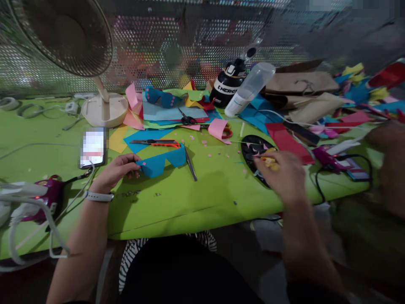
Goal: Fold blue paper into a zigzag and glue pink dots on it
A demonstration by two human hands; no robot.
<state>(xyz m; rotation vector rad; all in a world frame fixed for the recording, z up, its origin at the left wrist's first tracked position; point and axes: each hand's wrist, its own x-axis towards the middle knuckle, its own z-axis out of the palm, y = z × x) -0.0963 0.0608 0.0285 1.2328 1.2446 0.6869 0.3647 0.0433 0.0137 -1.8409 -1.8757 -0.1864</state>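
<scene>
My left hand [122, 171] pinches one end of a pair of blue paper glasses [153, 168], cut with a nose notch and marked by a small pink square near my fingers. My right hand [284, 175] closes around a small yellow object [268, 160], largely hidden by my fingers, so its kind is unclear. That hand is over the edge of a black oval dish [253, 147] with pink paper bits on it. Just behind the glasses lies an orange and black utility knife [158, 143]. Tweezers [190, 164] lie by the glasses' right end.
A fan [106, 107], a phone [93, 145] and a purple power strip [47, 196] with cables stand left. Scissors [188, 119], coloured paper, a black bottle [226, 86] and a clear bottle [249, 90] are behind. Another person's arm [390, 164] rests at right, near a second purple strip [332, 158].
</scene>
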